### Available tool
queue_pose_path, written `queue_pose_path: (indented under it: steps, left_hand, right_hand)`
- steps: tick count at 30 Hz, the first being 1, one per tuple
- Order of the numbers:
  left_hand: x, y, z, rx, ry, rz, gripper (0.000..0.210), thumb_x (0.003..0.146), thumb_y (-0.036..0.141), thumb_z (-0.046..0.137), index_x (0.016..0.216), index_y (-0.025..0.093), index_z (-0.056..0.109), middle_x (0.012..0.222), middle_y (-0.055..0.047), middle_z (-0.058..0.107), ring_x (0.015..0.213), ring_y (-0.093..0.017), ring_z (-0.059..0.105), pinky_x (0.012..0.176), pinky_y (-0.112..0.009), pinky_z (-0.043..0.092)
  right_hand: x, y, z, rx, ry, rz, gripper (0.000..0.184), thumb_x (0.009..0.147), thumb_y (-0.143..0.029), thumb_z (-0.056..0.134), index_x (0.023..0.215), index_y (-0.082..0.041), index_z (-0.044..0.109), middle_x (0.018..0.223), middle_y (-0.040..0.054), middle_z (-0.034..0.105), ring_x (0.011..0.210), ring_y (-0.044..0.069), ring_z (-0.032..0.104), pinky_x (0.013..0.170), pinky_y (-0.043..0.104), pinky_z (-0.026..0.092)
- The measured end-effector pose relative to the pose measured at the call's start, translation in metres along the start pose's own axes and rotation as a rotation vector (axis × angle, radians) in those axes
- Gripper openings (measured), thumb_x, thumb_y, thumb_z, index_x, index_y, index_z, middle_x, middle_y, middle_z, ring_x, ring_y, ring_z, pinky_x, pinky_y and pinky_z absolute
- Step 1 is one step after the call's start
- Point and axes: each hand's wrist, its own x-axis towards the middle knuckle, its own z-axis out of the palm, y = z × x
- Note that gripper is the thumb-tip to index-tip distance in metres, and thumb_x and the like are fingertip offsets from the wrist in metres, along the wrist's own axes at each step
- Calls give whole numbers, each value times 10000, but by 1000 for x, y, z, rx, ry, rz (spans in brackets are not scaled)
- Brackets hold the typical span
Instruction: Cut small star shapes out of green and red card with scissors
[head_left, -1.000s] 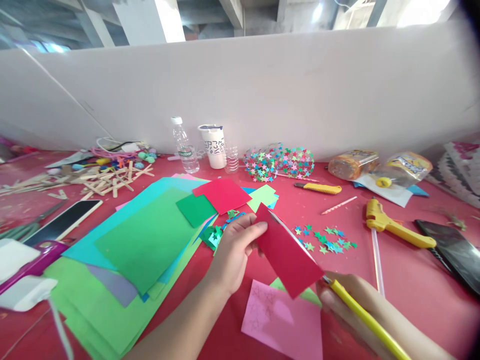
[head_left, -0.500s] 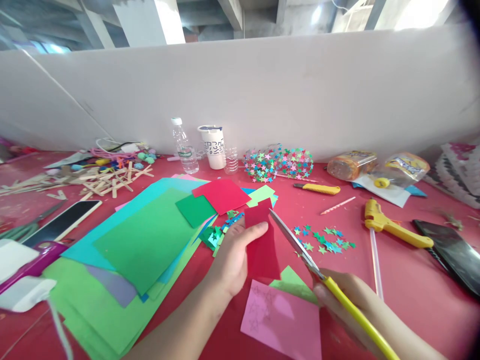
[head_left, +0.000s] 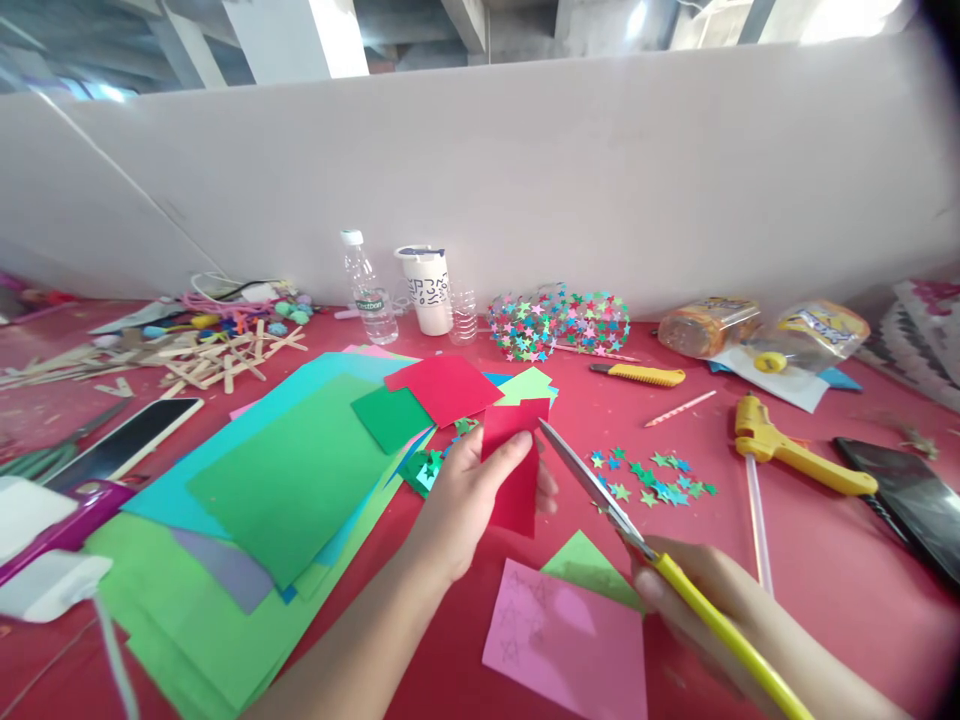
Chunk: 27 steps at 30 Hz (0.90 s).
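A small piece of red paper (head_left: 516,500) is pinched in my left hand (head_left: 472,490), thumb on its front and fingertips showing behind its right edge. My right hand (head_left: 694,580) grips yellow-handled scissors (head_left: 600,495), whose blades look nearly closed. Their tips point up and left, close beside the paper's upper right edge. Below my hands lies a pink paper (head_left: 570,640) with star outlines drawn on it, partly over a green paper piece (head_left: 589,565). Small cut stars (head_left: 660,480) in green and blue are scattered right of the blades.
Coloured paper sheets (head_left: 300,470) are stacked at left, near a phone (head_left: 124,440) and craft sticks (head_left: 225,360). Behind stand a water bottle (head_left: 369,290), a white cup (head_left: 426,290) and star-covered clear bottles (head_left: 559,322). At right lie a yellow cutter (head_left: 641,374) and a glue gun (head_left: 795,450).
The red paper in my left hand has turned and lifted slightly, and fingertips now show behind it. The scissors stay almost where they were. The view has shifted slightly.
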Motion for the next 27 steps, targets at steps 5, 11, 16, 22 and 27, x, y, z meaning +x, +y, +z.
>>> queue_pose_path:
  steps: [5,11,16,22,27]
  left_hand:
    - [-1,2,0,53,-24,47,239,929,282,581,730,164,640,568,-7,687,481,-116,629,534,-212,518]
    - [-2,5,0,143,-11,59,177,918,287,579,789,173,624,551,14,658,449,-112,597,505,-217,498]
    - [-2,8,-1,199,3,31,207,910,300,570,750,176,608,547,17,641,430,-101,577,441,-194,456]
    - [0,13,-7,263,-5,0,191,891,291,588,744,170,604,535,9,640,412,-111,576,430,-200,461]
    - [1,19,-14,297,-71,-73,211,888,305,589,729,171,623,541,-2,651,407,-108,579,411,-186,435]
  right_hand:
    - [-3,4,-1,125,-194,15,647,843,-882,282,698,-255,354,484,-113,307,374,68,261,356,219,177]
    - [-5,4,-5,152,-162,55,660,799,-900,364,715,-247,409,469,-91,406,369,78,334,350,210,211]
    - [-4,9,-6,86,-17,14,660,783,-873,468,641,-229,473,561,-52,446,468,109,371,399,228,281]
    - [-1,13,-11,31,-16,21,647,785,-876,442,627,-250,385,569,-59,365,476,119,353,360,227,217]
    - [-5,16,-13,51,-41,-4,476,931,-589,500,625,-247,375,483,-102,305,349,55,204,313,197,122]
